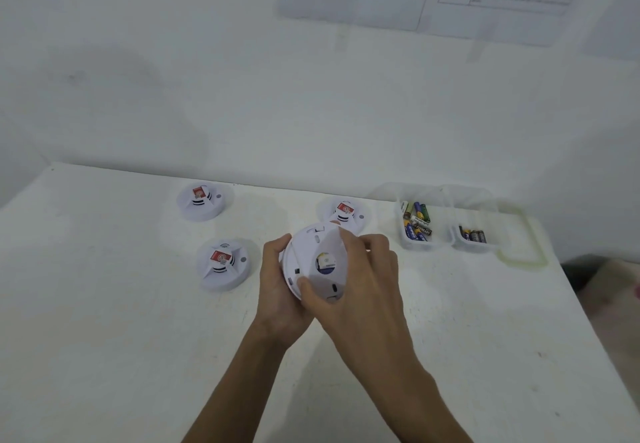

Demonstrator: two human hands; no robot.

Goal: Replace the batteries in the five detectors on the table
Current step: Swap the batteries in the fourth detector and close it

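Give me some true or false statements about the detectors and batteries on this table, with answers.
1. The left hand and right hand both grip one white detector. True.
2. A red-labelled detector sits on the table left of the hands. True.
3. The batteries lie loose on the table. False: they are in two clear containers.
4. Those containers stand left of the hands. False: they stand to the right.

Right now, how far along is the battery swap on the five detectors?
Done: nothing provably; the far-left detector, near-left detector and far-right detector sit closed, face up. In hand: left hand and right hand grip the fourth detector back up, a battery showing. Left: a fifth isn't in view; spare batteries lie in the left tub and right tub.
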